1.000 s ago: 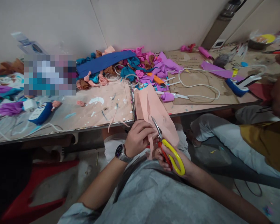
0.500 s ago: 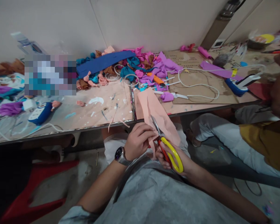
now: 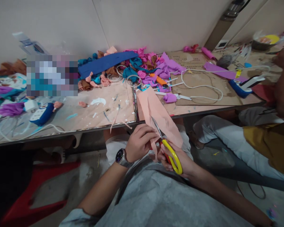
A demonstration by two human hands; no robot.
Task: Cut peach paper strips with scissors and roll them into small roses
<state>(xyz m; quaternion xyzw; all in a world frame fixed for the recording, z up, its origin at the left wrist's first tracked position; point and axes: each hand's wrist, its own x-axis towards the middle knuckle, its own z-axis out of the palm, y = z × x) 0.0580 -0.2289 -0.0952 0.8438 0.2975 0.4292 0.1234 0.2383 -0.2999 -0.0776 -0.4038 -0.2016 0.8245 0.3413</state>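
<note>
Over my lap, a long strip of peach crepe paper (image 3: 159, 110) stretches up onto the table edge. My left hand (image 3: 141, 142) pinches its near left part, the fingers closed on the paper. Scissors with yellow and red handles (image 3: 172, 156) are in my right hand (image 3: 171, 160), fingers wrapped around the grips. Their metal blades point up and away across the strip, close beside my left fingertips. A narrow cut piece of the paper dangles below my left fingers.
A heap of crumpled coloured crepe paper (image 3: 132, 71) lies at the back of the table, with a blue strip (image 3: 107, 63) on top. An orange cutter (image 3: 159, 81), white cable and blue power strips (image 3: 42, 114) lie about. Another person's leg (image 3: 217, 132) is at right.
The scissor handles have closed together and swung slightly left. My left hand keeps its pinch on the paper in nearly the same place.
</note>
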